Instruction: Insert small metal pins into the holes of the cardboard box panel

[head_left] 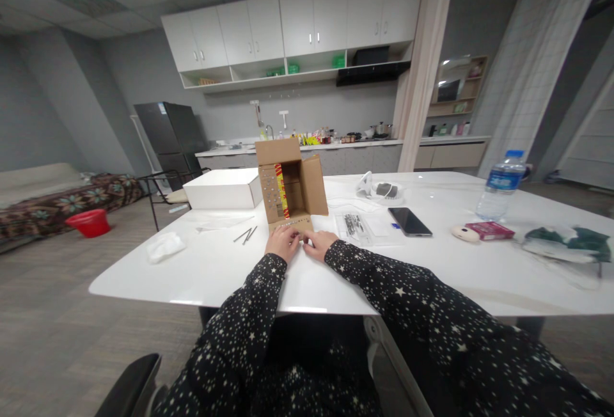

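An open cardboard box (314, 180) stands on the white table in front of me, its flaps spread and its inside facing me. Small shiny dots stud its left flap, beside a red and yellow strip, and more line the front flap (298, 222). My left hand (284, 242) rests at that front flap with its fingers bent over the edge. Close on the right, my right hand (319, 244) has thumb and fingers drawn together, the tips almost meeting those of the left. Whatever lies between the fingertips is too small to make out.
A clear plastic case (354, 228) with small dark pieces lies right of the box, then a phone (409, 221). Farther right are a water bottle (501, 187) and a pink pack (494, 231). Left are nails (247, 235), crumpled tissue (165, 247) and a white box (223, 188).
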Demonstrator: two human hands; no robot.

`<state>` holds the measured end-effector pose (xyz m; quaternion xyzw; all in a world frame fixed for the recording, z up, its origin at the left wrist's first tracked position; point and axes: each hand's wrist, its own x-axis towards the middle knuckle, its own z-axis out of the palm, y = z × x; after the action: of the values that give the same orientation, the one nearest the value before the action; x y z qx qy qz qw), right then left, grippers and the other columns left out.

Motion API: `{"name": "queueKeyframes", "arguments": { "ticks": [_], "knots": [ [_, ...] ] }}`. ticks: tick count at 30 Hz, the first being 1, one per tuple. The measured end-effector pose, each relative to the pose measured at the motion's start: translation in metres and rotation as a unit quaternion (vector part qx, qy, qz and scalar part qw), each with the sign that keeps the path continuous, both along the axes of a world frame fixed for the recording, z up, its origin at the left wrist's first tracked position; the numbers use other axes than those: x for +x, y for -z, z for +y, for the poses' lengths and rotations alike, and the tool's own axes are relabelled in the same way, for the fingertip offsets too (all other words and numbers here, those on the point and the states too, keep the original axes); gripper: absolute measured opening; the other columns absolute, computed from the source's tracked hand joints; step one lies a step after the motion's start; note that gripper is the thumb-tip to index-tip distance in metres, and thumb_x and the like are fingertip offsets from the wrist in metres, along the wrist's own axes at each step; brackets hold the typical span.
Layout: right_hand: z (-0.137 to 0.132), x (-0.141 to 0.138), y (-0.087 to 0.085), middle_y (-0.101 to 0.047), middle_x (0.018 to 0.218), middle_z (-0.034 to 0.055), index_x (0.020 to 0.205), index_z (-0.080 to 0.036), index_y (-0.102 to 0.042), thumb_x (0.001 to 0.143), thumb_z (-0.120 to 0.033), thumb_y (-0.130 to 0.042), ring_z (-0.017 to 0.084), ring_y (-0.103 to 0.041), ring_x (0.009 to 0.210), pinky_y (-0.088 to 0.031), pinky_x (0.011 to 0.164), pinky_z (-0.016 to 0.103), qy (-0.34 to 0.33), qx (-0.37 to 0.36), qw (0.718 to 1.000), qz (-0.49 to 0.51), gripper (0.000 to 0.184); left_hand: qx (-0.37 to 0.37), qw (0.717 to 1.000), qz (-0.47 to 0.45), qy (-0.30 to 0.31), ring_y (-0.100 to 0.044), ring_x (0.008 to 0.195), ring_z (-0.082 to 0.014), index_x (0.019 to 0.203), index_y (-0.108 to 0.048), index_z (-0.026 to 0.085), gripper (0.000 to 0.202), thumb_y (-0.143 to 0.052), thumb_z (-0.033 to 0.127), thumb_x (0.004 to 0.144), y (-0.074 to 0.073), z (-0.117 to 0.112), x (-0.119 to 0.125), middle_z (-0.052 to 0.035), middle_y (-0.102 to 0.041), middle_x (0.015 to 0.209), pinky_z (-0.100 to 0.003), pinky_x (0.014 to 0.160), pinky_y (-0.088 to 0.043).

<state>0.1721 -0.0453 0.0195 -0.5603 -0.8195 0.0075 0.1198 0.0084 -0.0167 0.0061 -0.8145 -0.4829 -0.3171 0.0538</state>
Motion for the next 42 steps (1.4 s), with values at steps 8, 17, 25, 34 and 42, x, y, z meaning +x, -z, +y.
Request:
{"name": "queueKeyframes", "arguments": {
  "ticks": [8, 17, 25, 34, 42],
  "knots": [
    [-0.0008, -0.0004, -0.0013, -0.066, 0.090, 0.0019, 0.105, -0.027, -0.057, 0.086, -0.043, -0.039, 0.018, -0.060, 0.081, -0.038, 0.067, 0.027, 0.011, -0.006, 1.000, -0.011, 0.031, 0.001, 0.999, -0.003, -0.038, -0.058, 0.091, -0.0220, 0.089, -0.064, 0.020, 0.018, -0.049, 0.028, 0.082, -0.0024, -0.0024, -0.0001, -0.0062, -0.067, 0.094, -0.036, 0.083, -0.044],
    [-0.0011, -0.0004, -0.0014, -0.066, 0.088, 0.0013, 0.104, -0.027, -0.057, 0.086, -0.043, -0.039, 0.018, -0.060, 0.079, -0.037, 0.065, 0.026, 0.008, 0.000, 1.000, -0.009, 0.030, 0.003, 1.000, -0.014, -0.017, -0.059, 0.087, -0.0204, 0.091, -0.061, 0.019, 0.020, -0.045, 0.028, 0.085, -0.0044, -0.0042, 0.0005, -0.0068, -0.066, 0.088, -0.033, 0.080, -0.045],
    [0.0007, 0.0001, 0.0009, -0.066, 0.086, 0.0007, 0.103, -0.027, -0.057, 0.085, -0.043, -0.039, 0.017, -0.059, 0.078, -0.036, 0.065, 0.026, 0.007, 0.001, 1.000, 0.001, 0.030, -0.020, 1.000, 0.002, -0.011, -0.060, 0.082, -0.0199, 0.086, -0.059, 0.020, 0.014, -0.046, 0.026, 0.083, -0.0060, -0.0063, 0.0007, -0.0052, -0.066, 0.084, -0.032, 0.074, -0.045],
    [0.0000, -0.0002, -0.0001, -0.066, 0.086, 0.0010, 0.101, -0.027, -0.057, 0.085, -0.043, -0.040, 0.018, -0.060, 0.079, -0.037, 0.064, 0.026, 0.003, 0.006, 1.000, 0.000, 0.028, -0.026, 0.999, 0.016, -0.022, -0.059, 0.084, -0.0196, 0.086, -0.059, 0.020, 0.013, -0.050, 0.022, 0.077, -0.0050, -0.0053, 0.0006, -0.0048, -0.066, 0.084, -0.031, 0.074, -0.045],
    [-0.0020, -0.0005, -0.0022, -0.067, 0.090, 0.0016, 0.103, -0.027, -0.057, 0.086, -0.042, -0.040, 0.018, -0.060, 0.081, -0.037, 0.065, 0.026, 0.006, 0.000, 1.000, -0.008, 0.029, -0.018, 1.000, 0.011, -0.013, -0.059, 0.085, -0.0206, 0.088, -0.059, 0.020, 0.015, -0.046, 0.024, 0.081, -0.0034, -0.0042, 0.0003, -0.0056, -0.066, 0.086, -0.032, 0.076, -0.045]
  ]
}}
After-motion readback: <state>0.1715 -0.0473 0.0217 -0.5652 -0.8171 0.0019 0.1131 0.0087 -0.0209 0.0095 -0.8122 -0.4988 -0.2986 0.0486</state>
